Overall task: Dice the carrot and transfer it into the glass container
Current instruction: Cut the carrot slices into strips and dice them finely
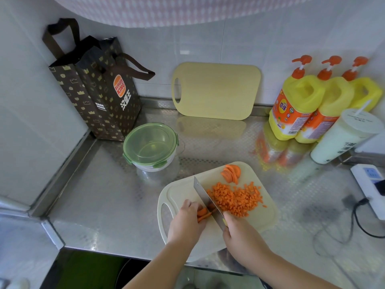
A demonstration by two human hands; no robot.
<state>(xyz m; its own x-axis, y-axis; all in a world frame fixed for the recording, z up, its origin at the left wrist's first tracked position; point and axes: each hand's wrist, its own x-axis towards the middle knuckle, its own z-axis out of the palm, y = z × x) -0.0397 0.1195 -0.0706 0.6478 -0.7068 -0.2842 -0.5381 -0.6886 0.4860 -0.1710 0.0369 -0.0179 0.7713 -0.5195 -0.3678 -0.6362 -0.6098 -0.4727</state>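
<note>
A pale cutting board point(264, 215) lies on the steel counter near its front edge. On it sits a heap of diced carrot point(235, 198), with a stack of carrot slices point(231, 173) behind it. My left hand point(187, 222) holds down a few carrot slices point(203, 212) at the board's left. My right hand point(237, 230) grips the handle of a cleaver point(205, 198), whose blade stands on the board between those slices and the heap. The glass container point(152, 147), with a green lid on it, stands behind the board to the left.
A second cutting board point(216, 90) leans on the tiled back wall. A brown paper bag point(100, 90) stands in the left corner. Three yellow pump bottles point(308, 103) and a white lidded cup point(343, 136) stand at the right, beside a power strip point(370, 186) with a cable.
</note>
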